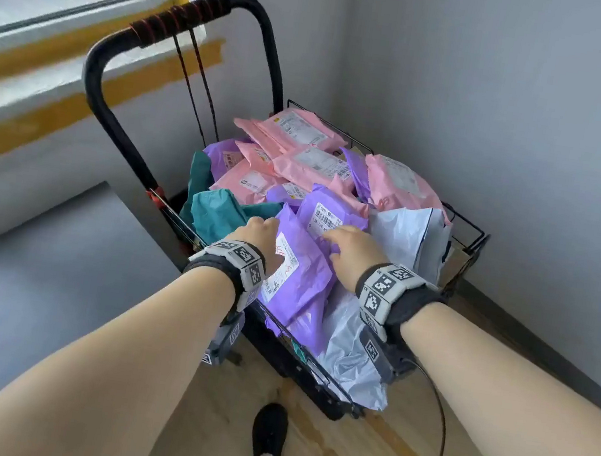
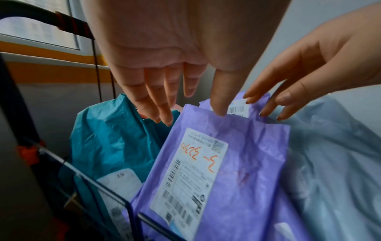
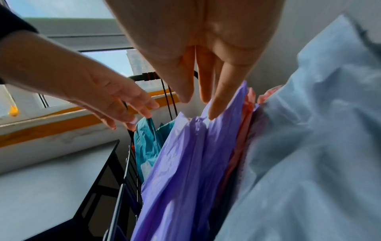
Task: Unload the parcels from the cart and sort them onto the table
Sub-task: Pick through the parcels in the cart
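Left hand and right hand, fingers spread, holding nothing, reach the purple parcel between them atop the cart.

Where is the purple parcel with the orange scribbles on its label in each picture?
Head: purple parcel at the cart's near edge, between both hands.
Left wrist: lower middle, label facing up, under the fingertips.
Right wrist: seen edge-on, centre; label hidden.
Shared landmark: the teal parcel just left of it.
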A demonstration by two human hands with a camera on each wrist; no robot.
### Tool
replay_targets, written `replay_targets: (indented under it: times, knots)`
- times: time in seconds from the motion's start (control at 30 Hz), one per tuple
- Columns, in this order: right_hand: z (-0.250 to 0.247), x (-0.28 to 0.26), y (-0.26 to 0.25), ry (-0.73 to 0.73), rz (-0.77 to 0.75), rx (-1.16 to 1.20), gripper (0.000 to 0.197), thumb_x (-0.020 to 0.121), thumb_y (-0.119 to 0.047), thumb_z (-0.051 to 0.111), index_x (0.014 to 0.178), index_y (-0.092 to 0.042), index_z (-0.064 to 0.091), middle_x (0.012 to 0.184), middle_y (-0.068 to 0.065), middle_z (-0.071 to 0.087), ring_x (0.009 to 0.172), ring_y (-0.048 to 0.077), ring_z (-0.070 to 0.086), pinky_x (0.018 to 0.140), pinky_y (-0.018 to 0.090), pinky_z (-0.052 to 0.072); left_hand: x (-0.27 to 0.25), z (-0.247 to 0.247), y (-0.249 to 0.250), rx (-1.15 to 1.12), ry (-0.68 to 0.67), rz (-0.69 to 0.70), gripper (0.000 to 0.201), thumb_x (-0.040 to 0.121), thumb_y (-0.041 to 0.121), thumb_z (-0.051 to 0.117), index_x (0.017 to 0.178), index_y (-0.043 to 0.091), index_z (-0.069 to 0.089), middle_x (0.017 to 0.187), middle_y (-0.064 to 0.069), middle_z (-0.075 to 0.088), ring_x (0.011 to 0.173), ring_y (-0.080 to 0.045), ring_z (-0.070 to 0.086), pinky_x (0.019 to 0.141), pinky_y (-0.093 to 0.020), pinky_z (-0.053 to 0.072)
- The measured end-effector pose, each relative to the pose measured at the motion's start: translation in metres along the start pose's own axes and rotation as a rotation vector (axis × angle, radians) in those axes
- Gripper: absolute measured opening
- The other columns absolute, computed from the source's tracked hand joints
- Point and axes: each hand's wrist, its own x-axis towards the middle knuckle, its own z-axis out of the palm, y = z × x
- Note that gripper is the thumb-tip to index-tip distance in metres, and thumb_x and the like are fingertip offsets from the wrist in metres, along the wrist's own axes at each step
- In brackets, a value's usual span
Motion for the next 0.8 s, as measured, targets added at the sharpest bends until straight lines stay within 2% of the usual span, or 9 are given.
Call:
replay_targets:
  times: [0.1,0.27,0.33,0.4,0.47,0.53,0.63,0.73,0.8]
  knots:
    - [0.008,0.023,-0.008,-0.053,0.024,-0.015,0.049,0.085,0.005,0.044,0.132,-0.011,0.050,0.137,0.007,0.045,0.123,0.024,0.049,0.101,0.036,0.040,0.025,-0.004,-0.008,0.065,0.011,0.098,0.057,0.085,0.019,0.061,0.136,0.012,0.035,0.143,-0.009,0.031,0.114,-0.032,0.055,0.084,-0.039,0.048]
    - [0.022,0.042,-0.014,-0.089,0.085,-0.136,0.041,0.083,0.004,0.047,0.120,-0.013,0.051,0.130,0.005,0.046,0.118,0.024,0.052,0.093,0.044,0.048,0.060,-0.002,-0.014,0.107,-0.084,0.272,0.072,0.085,0.007,0.057,0.146,0.030,0.028,0.158,-0.002,0.001,0.119,-0.025,0.054,0.089,-0.035,0.048]
    - [0.026,0.045,-0.013,-0.082,0.121,-0.160,0.039,0.087,0.001,0.045,0.122,-0.015,0.050,0.131,0.005,0.046,0.119,0.025,0.052,0.091,0.043,0.048,0.068,0.001,-0.017,0.116,-0.125,0.291,0.067,0.085,0.005,0.056,0.143,0.029,0.033,0.158,-0.001,0.004,0.117,-0.025,0.056,0.090,-0.036,0.050]
    - [0.027,0.046,-0.015,-0.078,0.140,-0.165,0.034,0.090,-0.002,0.042,0.121,-0.013,0.052,0.129,0.007,0.048,0.116,0.027,0.053,0.090,0.042,0.048,0.074,0.003,-0.019,0.100,-0.117,0.281,0.053,0.083,0.006,0.057,0.132,0.023,0.046,0.153,-0.002,0.016,0.107,-0.027,0.060,0.086,-0.040,0.052]
    - [0.029,0.046,-0.016,-0.080,0.154,-0.153,0.032,0.091,-0.002,0.040,0.119,-0.011,0.053,0.127,0.010,0.048,0.113,0.030,0.054,0.089,0.041,0.048,0.077,0.003,-0.022,0.088,-0.077,0.254,0.036,0.082,0.006,0.060,0.115,0.017,0.053,0.141,-0.004,0.031,0.099,-0.028,0.062,0.082,-0.042,0.053]
    - [0.028,0.044,-0.017,-0.069,0.178,-0.123,0.031,0.090,-0.001,0.042,0.118,-0.009,0.053,0.127,0.011,0.046,0.111,0.031,0.055,0.088,0.039,0.046,0.079,0.001,-0.024,0.094,-0.059,0.220,0.029,0.081,0.007,0.063,0.108,0.014,0.054,0.125,-0.007,0.040,0.094,-0.028,0.061,0.080,-0.044,0.054]
    - [0.027,0.041,-0.018,-0.032,0.204,-0.091,0.031,0.090,-0.013,0.049,0.120,-0.008,0.052,0.131,0.013,0.042,0.113,0.032,0.054,0.092,0.039,0.045,0.078,0.000,-0.026,0.123,-0.086,0.211,0.036,0.082,0.010,0.061,0.116,0.020,0.053,0.118,-0.007,0.044,0.096,-0.031,0.059,0.079,-0.042,0.053]
    - [0.026,0.035,-0.019,-0.063,0.218,-0.119,0.039,0.088,-0.022,0.056,0.125,-0.009,0.051,0.132,0.013,0.042,0.115,0.032,0.053,0.093,0.037,0.044,0.071,-0.001,-0.026,0.213,-0.128,0.189,0.033,0.087,0.018,0.056,0.119,0.024,0.056,0.128,-0.008,0.045,0.108,-0.031,0.055,0.086,-0.037,0.049]
    - [0.024,0.027,-0.019,-0.040,0.200,-0.142,0.034,0.088,-0.024,0.057,0.117,-0.008,0.056,0.128,0.013,0.046,0.111,0.031,0.055,0.090,0.036,0.044,0.062,-0.004,-0.024,0.249,-0.091,0.181,0.027,0.089,0.019,0.054,0.116,0.023,0.058,0.131,-0.008,0.045,0.111,-0.030,0.054,0.088,-0.036,0.048]
